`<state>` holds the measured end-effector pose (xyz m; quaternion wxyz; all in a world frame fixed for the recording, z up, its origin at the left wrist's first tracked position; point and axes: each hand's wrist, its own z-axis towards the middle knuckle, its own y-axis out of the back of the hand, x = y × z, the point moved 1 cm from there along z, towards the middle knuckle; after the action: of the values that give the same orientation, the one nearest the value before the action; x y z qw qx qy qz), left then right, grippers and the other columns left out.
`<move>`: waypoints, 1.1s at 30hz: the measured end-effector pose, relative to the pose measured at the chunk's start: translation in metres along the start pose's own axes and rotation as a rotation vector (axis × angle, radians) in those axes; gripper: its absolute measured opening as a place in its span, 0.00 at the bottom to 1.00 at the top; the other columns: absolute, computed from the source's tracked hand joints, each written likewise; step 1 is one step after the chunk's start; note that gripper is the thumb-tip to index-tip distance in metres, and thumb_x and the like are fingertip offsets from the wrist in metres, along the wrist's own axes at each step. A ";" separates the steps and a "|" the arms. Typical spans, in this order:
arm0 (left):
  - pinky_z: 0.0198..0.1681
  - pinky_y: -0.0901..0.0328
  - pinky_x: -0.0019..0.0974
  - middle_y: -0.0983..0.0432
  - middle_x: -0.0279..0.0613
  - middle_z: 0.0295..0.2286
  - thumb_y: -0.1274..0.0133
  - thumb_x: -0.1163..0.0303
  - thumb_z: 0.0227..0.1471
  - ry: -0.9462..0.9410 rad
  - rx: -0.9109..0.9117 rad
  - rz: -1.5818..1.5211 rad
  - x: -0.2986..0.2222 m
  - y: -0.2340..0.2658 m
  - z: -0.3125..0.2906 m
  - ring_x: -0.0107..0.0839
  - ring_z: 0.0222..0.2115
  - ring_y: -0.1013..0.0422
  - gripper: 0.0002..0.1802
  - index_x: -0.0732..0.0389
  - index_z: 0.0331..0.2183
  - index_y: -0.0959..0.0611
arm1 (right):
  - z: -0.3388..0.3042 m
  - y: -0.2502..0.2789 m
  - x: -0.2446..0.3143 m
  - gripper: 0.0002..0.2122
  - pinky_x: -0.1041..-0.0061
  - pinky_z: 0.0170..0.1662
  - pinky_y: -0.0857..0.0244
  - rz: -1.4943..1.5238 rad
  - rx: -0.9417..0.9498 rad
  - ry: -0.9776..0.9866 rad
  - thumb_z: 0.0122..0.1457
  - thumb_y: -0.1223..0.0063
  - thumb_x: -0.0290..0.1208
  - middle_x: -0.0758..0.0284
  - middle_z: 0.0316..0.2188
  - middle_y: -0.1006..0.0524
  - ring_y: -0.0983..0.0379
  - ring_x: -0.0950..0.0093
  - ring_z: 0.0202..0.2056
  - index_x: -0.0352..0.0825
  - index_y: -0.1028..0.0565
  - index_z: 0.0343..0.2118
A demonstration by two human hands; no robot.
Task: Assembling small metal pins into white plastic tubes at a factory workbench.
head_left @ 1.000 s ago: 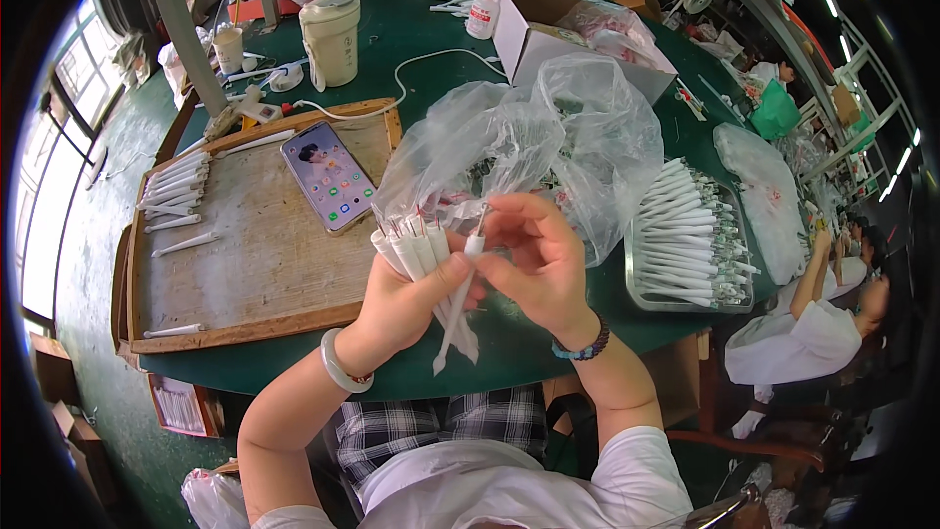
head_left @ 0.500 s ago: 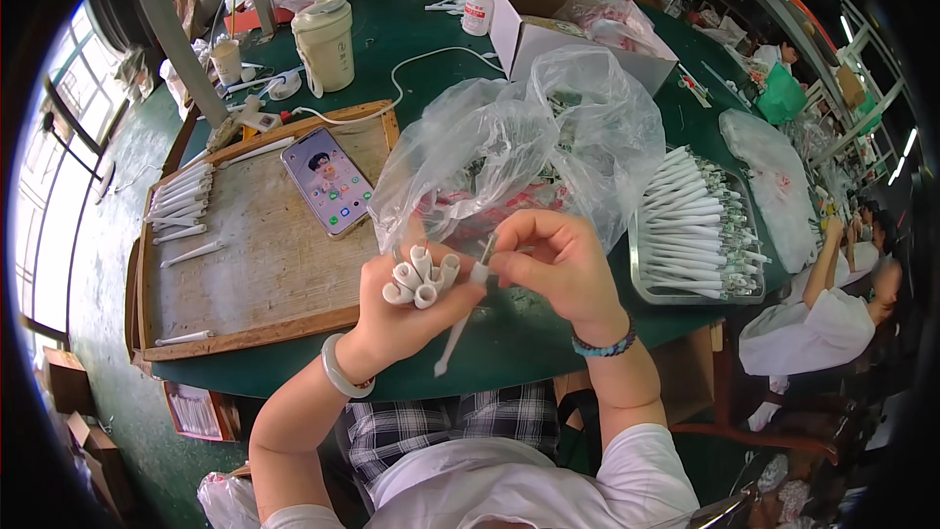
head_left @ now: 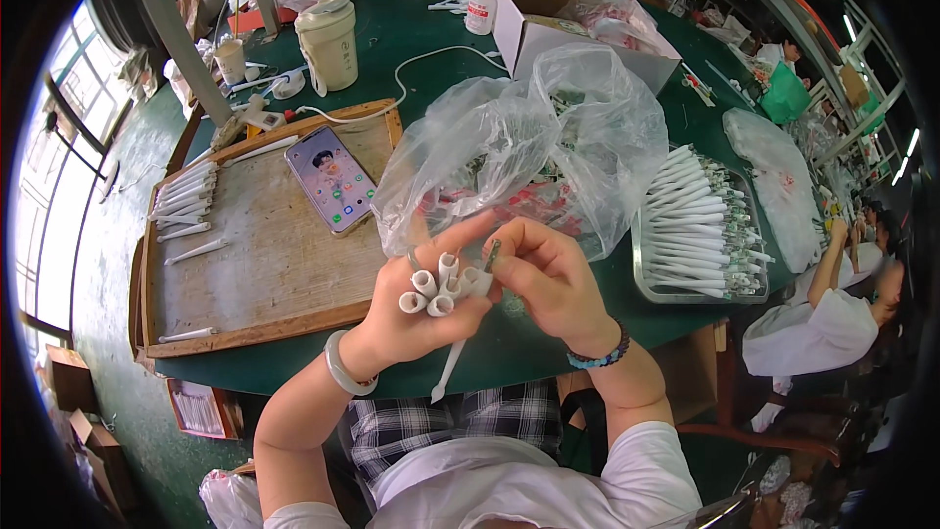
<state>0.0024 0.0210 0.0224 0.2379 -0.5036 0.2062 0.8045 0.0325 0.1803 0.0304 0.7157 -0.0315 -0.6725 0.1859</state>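
My left hand is closed round a bunch of white hollow plastic tubes, their open ends facing up. One more tube slants down between its thumb and fingers, its narrow tip hanging below. My right hand pinches a small, thin, greenish-grey strip at the mouth of that tube. How far the strip sits inside cannot be made out. Just beyond my hands lies a clear plastic bag with small greenish and red parts in it.
A wooden-framed board at left bears a phone and several white tubes. At right, a metal tray holds many tubes with small parts at their ends. Farther back stand a cup, a glue bottle and a white box.
My right hand has come down slightly, and the strip is now at the tube's mouth. My left index finger has stretched out toward the right hand.
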 end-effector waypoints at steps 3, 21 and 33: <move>0.26 0.37 0.23 0.28 0.37 0.21 0.47 0.80 0.35 0.030 0.044 -0.011 0.003 0.003 0.000 0.21 0.22 0.32 0.33 0.68 0.48 0.36 | 0.000 -0.002 -0.003 0.02 0.85 0.29 0.40 0.078 0.011 -0.016 0.52 0.55 0.23 0.70 0.27 0.32 0.35 0.83 0.26 0.31 0.34 0.26; 0.26 0.40 0.21 0.29 0.35 0.24 0.44 0.81 0.33 -0.058 -0.056 0.109 0.005 0.001 -0.002 0.18 0.23 0.36 0.31 0.66 0.45 0.32 | -0.001 -0.001 -0.002 0.06 0.82 0.38 0.41 -0.066 -0.089 0.223 0.43 0.48 0.14 0.64 0.32 0.29 0.34 0.79 0.33 0.27 0.27 0.27; 0.26 0.39 0.22 0.29 0.31 0.24 0.43 0.77 0.34 0.006 -0.110 0.205 0.000 -0.013 0.001 0.17 0.23 0.36 0.26 0.64 0.41 0.28 | -0.007 0.007 0.008 0.04 0.83 0.34 0.38 -0.462 -0.113 0.333 0.45 0.47 0.20 0.66 0.28 0.31 0.33 0.80 0.32 0.29 0.29 0.26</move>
<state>0.0093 0.0318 0.0219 0.1260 -0.4946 0.2129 0.8332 0.0375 0.1908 0.0348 0.8366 0.0526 -0.5445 -0.0274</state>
